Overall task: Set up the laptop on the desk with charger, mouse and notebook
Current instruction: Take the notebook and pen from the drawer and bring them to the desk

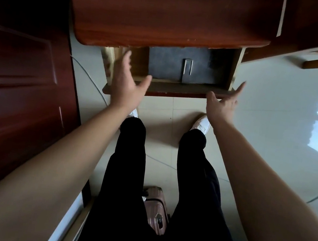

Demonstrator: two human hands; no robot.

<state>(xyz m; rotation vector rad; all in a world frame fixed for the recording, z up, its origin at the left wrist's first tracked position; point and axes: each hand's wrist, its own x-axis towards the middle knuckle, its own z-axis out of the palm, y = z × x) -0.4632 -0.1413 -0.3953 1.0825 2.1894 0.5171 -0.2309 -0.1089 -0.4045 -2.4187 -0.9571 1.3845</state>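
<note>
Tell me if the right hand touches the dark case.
Apart. Head view: the drawer's front board shows between the right hand and the dark case.

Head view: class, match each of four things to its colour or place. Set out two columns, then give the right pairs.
Things:
1 laptop
2 suitcase
3 shoes
4 desk top

Descriptions:
A white
B reddish-brown
C dark grey, in the open drawer
D pink, on the floor

Pairs: 1-C; 2-D; 3-A; 4-B
</note>
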